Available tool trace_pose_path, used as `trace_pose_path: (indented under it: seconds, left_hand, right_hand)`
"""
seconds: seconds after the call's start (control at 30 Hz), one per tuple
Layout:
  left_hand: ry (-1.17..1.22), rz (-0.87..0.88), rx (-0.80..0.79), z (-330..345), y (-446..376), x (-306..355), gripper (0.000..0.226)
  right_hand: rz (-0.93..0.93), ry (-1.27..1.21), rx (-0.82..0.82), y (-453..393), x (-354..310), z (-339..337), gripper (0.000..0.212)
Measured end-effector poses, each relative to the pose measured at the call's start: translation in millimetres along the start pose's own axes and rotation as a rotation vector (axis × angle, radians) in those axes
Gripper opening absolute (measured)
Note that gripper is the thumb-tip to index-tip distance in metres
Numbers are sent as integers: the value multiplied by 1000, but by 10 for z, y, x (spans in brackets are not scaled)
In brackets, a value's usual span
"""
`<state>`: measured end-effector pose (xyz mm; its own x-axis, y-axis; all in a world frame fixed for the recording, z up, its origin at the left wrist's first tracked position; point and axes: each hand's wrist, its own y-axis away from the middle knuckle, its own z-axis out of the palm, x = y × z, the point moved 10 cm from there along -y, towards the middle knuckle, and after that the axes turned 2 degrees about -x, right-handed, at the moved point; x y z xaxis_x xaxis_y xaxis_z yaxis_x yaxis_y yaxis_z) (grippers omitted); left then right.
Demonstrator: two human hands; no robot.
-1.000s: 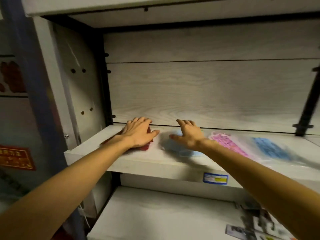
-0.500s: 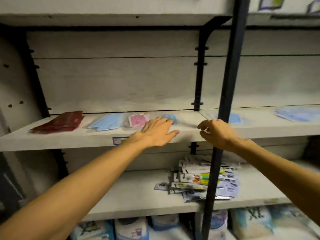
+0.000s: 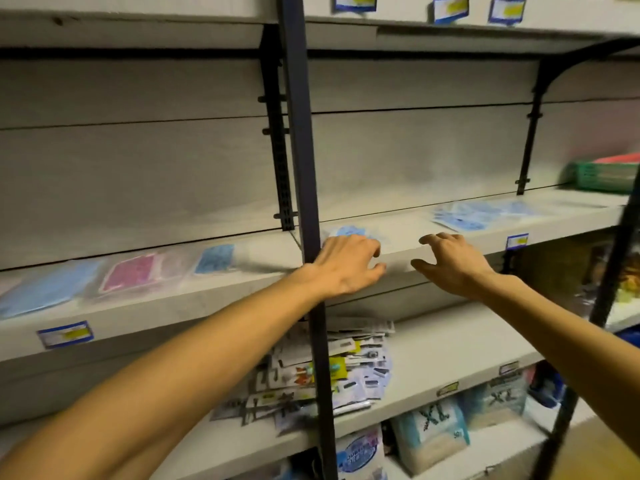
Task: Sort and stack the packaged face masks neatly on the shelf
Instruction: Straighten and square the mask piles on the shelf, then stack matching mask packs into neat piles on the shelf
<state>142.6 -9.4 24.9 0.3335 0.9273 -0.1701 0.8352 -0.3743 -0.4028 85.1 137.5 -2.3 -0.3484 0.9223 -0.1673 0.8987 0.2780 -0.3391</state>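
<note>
Packaged face masks lie flat along the grey middle shelf (image 3: pixel 207 299): a light blue pack (image 3: pixel 38 289) at far left, a pink pack (image 3: pixel 133 273), a small blue pack (image 3: pixel 214 258), another blue pack (image 3: pixel 349 232) just behind my left hand, and a spread of blue packs (image 3: pixel 485 213) to the right. My left hand (image 3: pixel 346 265) hovers at the shelf's front edge with fingers loosely bent, holding nothing. My right hand (image 3: pixel 450 261) is beside it, fingers spread and empty.
A dark metal upright (image 3: pixel 304 168) crosses in front of the shelf by my left wrist. A loose heap of small packets (image 3: pixel 332 372) lies on the shelf below. White bags (image 3: pixel 429 434) fill the bottom shelf. A green basket (image 3: pixel 602 174) sits far right.
My view has swung right along the shelf. Both hands left the red and blue packs at the left end and moved right, past the upright. The red pack is out of view.
</note>
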Motion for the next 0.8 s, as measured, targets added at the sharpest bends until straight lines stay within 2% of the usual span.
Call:
trace_pose_path:
  seconds: [0.27, 0.63, 0.8]
  left_hand:
    - [-14, -35, -28, 453, -1393, -60, 38]
    - [39, -54, -127, 1128, -2514, 63, 41]
    - [84, -42, 5, 1171, -2978, 306, 28]
  right_hand:
    - [66, 101, -101, -1055, 1030, 158, 60]
    - [193, 44, -78, -1727, 2213, 225, 56]
    - [225, 51, -55, -1965, 2756, 200, 55]
